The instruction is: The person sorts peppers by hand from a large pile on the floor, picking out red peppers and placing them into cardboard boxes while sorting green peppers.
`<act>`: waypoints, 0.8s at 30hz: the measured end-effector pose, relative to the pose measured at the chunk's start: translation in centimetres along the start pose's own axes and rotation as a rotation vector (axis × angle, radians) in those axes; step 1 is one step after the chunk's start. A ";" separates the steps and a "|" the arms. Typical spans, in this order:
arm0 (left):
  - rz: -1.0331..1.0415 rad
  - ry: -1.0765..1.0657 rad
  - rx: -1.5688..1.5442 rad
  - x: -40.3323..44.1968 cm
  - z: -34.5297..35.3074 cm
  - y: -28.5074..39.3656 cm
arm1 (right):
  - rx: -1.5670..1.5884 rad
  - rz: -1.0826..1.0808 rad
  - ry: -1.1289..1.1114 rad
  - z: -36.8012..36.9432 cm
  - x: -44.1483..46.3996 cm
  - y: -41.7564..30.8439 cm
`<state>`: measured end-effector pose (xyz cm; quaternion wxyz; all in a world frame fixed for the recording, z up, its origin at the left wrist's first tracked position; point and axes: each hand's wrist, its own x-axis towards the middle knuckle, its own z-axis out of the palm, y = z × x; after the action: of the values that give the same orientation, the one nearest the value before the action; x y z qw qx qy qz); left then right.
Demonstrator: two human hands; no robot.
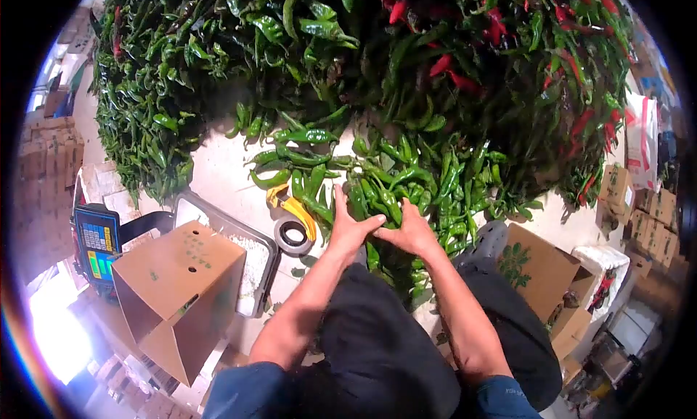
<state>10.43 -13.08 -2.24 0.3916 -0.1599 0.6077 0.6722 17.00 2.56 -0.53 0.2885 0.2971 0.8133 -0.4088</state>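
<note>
Green peppers (pixel 388 183) lie in a loose cluster on the light floor, in front of a large heap of green peppers (pixel 290 49). My left hand (pixel 350 227) rests against the near side of the cluster, fingers spread and pointing forward. Beside it, my right hand (pixel 410 230) touches the same peppers, its thumb stretched toward the left thumb so that the two thumbs meet or nearly meet. Some peppers lie between the hands. Neither hand is wrapped round a pepper. Red peppers (pixel 465 81) show in the heap's right part.
A yellow-handled tape dispenser (pixel 292 234) lies left of my hands. Farther left are a cardboard box (pixel 178 266), a scale platform (pixel 254 274) and its display (pixel 98 241). An open box (pixel 541 266) and a white foam box (pixel 601 263) stand at the right.
</note>
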 end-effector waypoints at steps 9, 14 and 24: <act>-0.425 0.069 -0.118 2.0 0.9 1.1 | 0.061 0.088 0.188 -2.2 2.5 -0.5; -0.456 0.022 -0.186 2.8 0.8 1.2 | -0.262 0.042 0.063 -1.8 3.3 -1.4; -0.330 -0.239 -0.314 2.8 -0.4 -2.8 | 0.111 -0.042 0.043 -0.8 1.8 0.5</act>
<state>10.60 -12.69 -6.21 0.5355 -0.2354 0.4110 0.6992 16.06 3.89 -1.67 0.2454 0.3042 0.8014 -0.4529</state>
